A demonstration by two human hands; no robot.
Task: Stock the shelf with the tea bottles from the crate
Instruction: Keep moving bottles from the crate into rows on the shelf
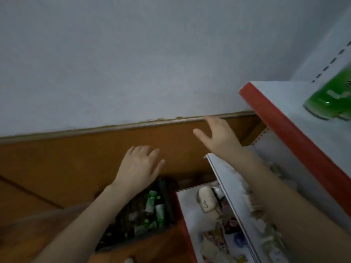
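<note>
Green and white down low: that's the cluster of green-capped, white-labelled tea bottles [152,204] lying jumbled inside the dark open crate [168,204] on the brown wooden floor [57,164]. The crate sits pressed up against the foot of the shelving unit.

Left hand [139,164] hovers palm-down over the crate's far end, fingers loosely spread and a little bent, holding nothing. Right hand [218,136] is higher and further out, fingers fanned, thumb stuck out to the left, also with nothing in it. It sits in front of the brown skirting strip [114,128] where the pale grey wall [133,54] meets the floor.

Off to the right, the white top shelf with the red front edge [281,128] carries one translucent green bottle [329,97], blurred, standing near the slotted white upright [330,59].

Below it, the right forearm crosses over the corner of a white middle shelf [226,185], which juts out between the crate and the top shelf. The lowest white shelf [187,205] holds a cream-coloured packet [207,202] and mixed colourful packets [214,242], too blurred to make out.
</note>
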